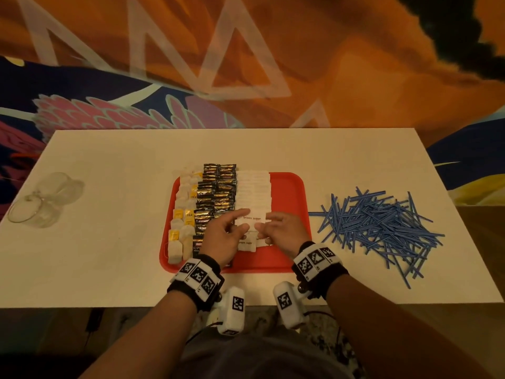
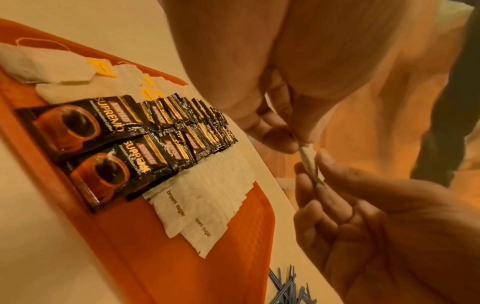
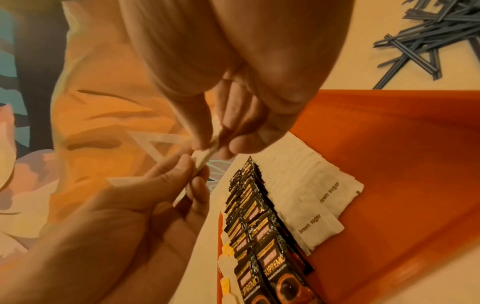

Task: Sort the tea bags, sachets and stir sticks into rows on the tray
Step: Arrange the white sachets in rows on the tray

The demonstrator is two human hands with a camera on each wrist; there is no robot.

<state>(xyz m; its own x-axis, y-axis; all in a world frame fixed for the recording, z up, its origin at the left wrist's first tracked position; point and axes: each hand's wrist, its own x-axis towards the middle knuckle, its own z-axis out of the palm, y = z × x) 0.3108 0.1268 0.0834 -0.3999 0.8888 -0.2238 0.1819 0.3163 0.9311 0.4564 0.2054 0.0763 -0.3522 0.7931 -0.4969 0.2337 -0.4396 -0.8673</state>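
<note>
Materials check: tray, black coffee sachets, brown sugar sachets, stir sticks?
Tray: likely moulded plastic, red, faintly textured floor.
Black coffee sachets: glossy foil or film, glinting, crimped edges.
Brown sugar sachets: matte white paper, fibrous look; both hands pinch one.
Stir sticks: thin blue strips, probably plastic; unclear.

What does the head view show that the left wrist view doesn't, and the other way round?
Only the head view shows the clear glass cup lying at the table's left end, the whole pile of blue stir sticks and both wristbands. Only the left wrist view shows the SUPREMO print on the coffee sachets and the held brown sugar sachet edge-on. Both show the left hand and right hand pinching that sachet above the red tray.
</note>
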